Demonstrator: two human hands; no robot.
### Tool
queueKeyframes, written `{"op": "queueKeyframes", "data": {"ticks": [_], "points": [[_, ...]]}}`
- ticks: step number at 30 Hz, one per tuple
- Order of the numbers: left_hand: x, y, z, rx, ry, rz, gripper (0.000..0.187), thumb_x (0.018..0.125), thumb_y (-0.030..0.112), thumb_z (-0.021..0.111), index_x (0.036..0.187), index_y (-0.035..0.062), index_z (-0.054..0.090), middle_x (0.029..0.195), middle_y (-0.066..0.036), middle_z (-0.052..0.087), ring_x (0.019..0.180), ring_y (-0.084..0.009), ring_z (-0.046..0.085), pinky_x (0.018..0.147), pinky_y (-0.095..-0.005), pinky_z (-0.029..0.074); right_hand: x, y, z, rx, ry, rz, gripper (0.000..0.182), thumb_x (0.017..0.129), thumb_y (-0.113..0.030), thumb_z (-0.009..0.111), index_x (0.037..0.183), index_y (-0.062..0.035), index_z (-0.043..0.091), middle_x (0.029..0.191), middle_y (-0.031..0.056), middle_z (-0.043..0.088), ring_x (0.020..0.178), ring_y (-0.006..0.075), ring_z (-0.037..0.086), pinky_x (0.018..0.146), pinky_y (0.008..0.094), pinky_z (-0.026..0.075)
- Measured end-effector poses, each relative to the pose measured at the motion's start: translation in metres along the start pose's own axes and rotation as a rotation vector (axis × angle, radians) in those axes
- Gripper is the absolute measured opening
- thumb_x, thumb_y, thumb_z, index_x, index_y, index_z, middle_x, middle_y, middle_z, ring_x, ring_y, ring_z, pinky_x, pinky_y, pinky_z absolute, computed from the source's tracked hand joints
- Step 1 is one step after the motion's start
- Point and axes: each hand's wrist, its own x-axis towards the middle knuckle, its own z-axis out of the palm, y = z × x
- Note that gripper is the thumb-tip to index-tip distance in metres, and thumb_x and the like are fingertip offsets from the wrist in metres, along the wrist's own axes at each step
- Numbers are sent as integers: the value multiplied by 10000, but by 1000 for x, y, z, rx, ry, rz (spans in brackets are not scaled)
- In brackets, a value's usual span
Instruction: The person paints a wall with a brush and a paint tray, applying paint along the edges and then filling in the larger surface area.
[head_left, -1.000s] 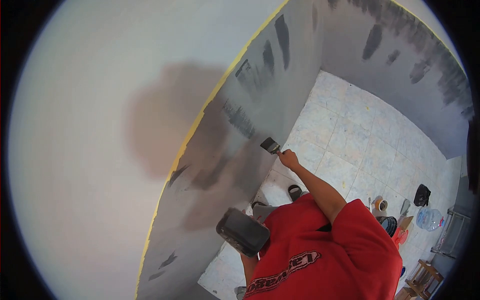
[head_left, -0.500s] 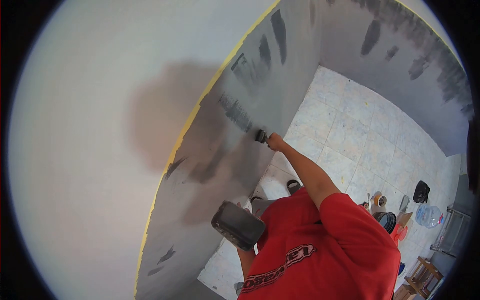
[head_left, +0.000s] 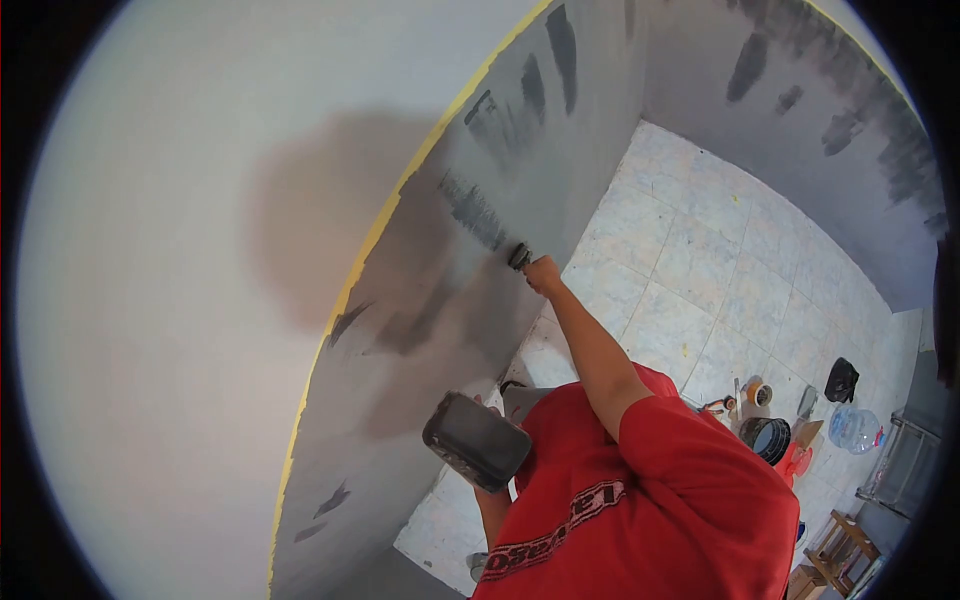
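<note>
Fingers of the right hand (head_left: 543,273) are wrapped tight round the handle of a small dark-bristled paintbrush (head_left: 519,256), whose bristles press against the wall at the lower end of a dark streak. The left hand is hidden under the black rectangular paint tray (head_left: 476,440) it carries at about 6 o'clock of the brush — whether those fingers are curled or flat cannot be told.

By size: the grey-painted wall (head_left: 560,150) runs from 12 o'clock down to 7 o'clock, edged by a strip of yellow masking tape (head_left: 400,205) against the pale ceiling (head_left: 180,300). Most of the wall looks evenly grey, but darker wet patches remain along the tape and on the far wall at 1 o'clock — so, by my judgement, cutting-in is partly done and blending is left. A pale tiled floor (head_left: 720,260) lies at 3 o'clock, with tape rolls, a bucket and a water bottle at 4 o'clock.
</note>
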Motion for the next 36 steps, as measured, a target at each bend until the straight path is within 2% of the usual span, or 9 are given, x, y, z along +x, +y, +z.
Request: {"op": "queueKeyframes", "data": {"ticks": [2, 5, 8, 11, 13, 17, 23, 26, 36], "points": [[-1, 0, -14, 258, -37, 76, 626, 1056, 429, 424, 1552, 68, 302, 1372, -131, 557, 1197, -271, 578, 1079, -467, 449, 17, 3, 4, -73, 12, -32, 263, 842, -139, 707, 682, 58, 639, 576, 123, 597, 453, 202, 564, 374, 356, 392], [-4, 2, -18, 256, -38, 80, 633, 1053, 437, 425, 1558, 80, 290, 1381, -127, 552, 1206, -270, 576, 1100, -473, 436, -11, -47, -25, -149, -134, 99, 404, 820, -213, 679, 1050, 114, 620, 855, 265, 714, 833, 367, 730, 747, 447, 560], [-12, 5, 77, -273, 113, -81, 692, 995, 455, 570, 1566, 155, 318, 1260, -112, 610, 1061, -304, 624, 1015, -504, 469, -26, -76, -41, -99, -169, 124, 342, 824, -207, 681, 968, 102, 648, 884, 270, 717, 838, 373, 729, 738, 438, 564], [-1, -2, -13, 1, 107, 34, 696, 996, 459, 571, 1567, 157, 313, 1250, -109, 610, 1068, -301, 618, 1016, -505, 465, -38, -110, -61, -122, -240, 95, 270, 838, -183, 663, 840, 87, 666, 809, 251, 701, 783, 342, 727, 677, 414, 557], [3, -1, -27, -4, 99, 38, 687, 1000, 466, 552, 1566, 157, 314, 1273, -113, 592, 1087, -305, 610, 1022, -517, 458, -10, -101, -60, -309, -339, -165, 253, 848, -167, 652, 754, 68, 648, 710, 198, 659, 662, 294, 682, 568, 397, 508], [8, 0, -19, -68, 51, 11, 662, 1018, 488, 483, 1566, 158, 314, 1377, -126, 516, 1155, -325, 588, 1053, -563, 428, -50, -177, -92, -140, -393, 82, 250, 865, -158, 646, 702, 30, 623, 603, 111, 576, 496, 203, 551, 426, 363, 391], [13, 1, -23, -90, -9, -10, 638, 1044, 520, 380, 1567, 160, 312, 1534, -146, 403, 1257, -354, 553, 1098, -632, 383, -79, -236, -127, -98, -453, -19, 343, 897, -221, 716, 700, 32, 593, 595, 93, 536, 401, 136, 371, 342, 321, 231], [17, -2, -45, -103, -5, -44, 636, 1053, 533, 344, 1572, 168, 302, 1596, -145, 351, 1301, -362, 534, 1116, -664, 358, -100, -268, -157, -138, -490, -164, 334, 882, -265, 692, 708, 7, 608, 608, 89, 570, 458, 157, 492, 384, 325, 338], [27, 3, -52, 134, -127, -99, 660, 1047, 540, 364, 1595, 193, 242, 1649, -82, 258, 1360, -330, 483, 1138, -677, 315, -145, -314, -205, 8, -487, -305, 351, 956, -279, 641, 719, -26, 590, 636, 60, 565, 478, 142, 449, 429, 323, 361]]}}
